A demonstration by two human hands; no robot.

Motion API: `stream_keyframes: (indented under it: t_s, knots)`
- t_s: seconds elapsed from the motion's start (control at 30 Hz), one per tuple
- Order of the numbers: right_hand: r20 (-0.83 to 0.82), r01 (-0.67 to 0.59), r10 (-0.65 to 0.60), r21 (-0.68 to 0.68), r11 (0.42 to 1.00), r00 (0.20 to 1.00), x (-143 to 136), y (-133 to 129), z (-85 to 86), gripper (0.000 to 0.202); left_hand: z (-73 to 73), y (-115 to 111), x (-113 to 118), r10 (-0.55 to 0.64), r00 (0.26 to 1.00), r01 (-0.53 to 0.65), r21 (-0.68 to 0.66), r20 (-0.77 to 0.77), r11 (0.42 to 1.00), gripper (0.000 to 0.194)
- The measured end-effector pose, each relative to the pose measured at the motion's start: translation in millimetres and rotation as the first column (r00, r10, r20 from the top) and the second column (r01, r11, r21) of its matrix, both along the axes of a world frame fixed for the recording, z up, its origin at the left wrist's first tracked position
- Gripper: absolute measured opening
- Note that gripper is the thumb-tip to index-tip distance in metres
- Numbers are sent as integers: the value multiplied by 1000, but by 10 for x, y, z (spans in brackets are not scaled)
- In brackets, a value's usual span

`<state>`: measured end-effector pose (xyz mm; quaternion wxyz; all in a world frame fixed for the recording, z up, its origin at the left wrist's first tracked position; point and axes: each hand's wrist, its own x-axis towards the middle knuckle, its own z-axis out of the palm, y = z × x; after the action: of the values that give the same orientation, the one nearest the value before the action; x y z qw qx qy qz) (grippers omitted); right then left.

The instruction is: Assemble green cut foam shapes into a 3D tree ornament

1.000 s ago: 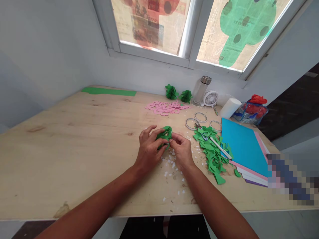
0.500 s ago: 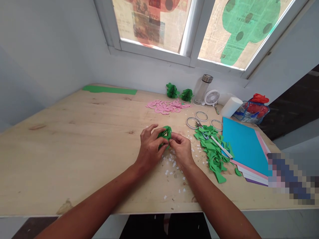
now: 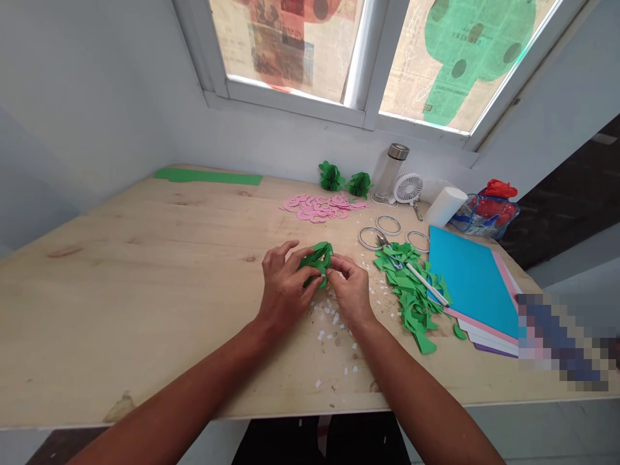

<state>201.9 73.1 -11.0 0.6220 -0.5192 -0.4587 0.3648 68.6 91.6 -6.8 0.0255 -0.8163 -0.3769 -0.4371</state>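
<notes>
Between my two hands is a green paper cutout [image 3: 320, 258] of layered pieces, partly spread with a gap in its middle. My left hand [image 3: 285, 278] grips it from the left, thumb and fingers on its edge. At its right edge, the thumb and forefinger of my right hand [image 3: 349, 283] pinch the paper. Whatever lies under the fingertips is hidden. Small white paper bits [image 3: 334, 316] are scattered on the table beneath and beside my right hand.
Green scraps [image 3: 416, 310] lie to the right, with scissors [image 3: 390, 250] and a white pen [image 3: 426, 284] on them. Behind are pink cutouts [image 3: 320, 208], tape rolls [image 3: 388, 225], green paper ornaments [image 3: 331, 176], a bottle [image 3: 390, 171] and a fan [image 3: 407, 187]. Coloured sheets [image 3: 469, 278] lie further right.
My left hand has shifted slightly left, and the green paper cutout is spread wider between my hands. My right hand keeps its pinch. The whole view has shifted a little.
</notes>
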Motion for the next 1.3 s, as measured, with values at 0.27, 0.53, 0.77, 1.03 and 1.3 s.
stream_keyframes:
  t_s: [0.27,0.53,0.77,1.03,1.3]
  knots:
    - [48,30,-31,28,999,998,-53,-57,72,21,13,-15,7,13,1000,-12,27,-23,1000,11]
    - [124,22,-26,31,999,992,-25,-27,56,21,-8,-5,15,-11,1000,12,45,-21,999,14]
    - [111,6,-9,28,1000,994,-3,15,-42,22,-13,-4,20,-17,997,22,61,-72,998,18]
    - [67,6,-8,28,1000,998,4,13,-35,22,-7,-25,32,-7,998,11,71,-59,997,16]
    - [75,72,-77,73,995,994,-19,-38,60,21,6,-30,26,12,1000,-12,29,-5,1000,12]
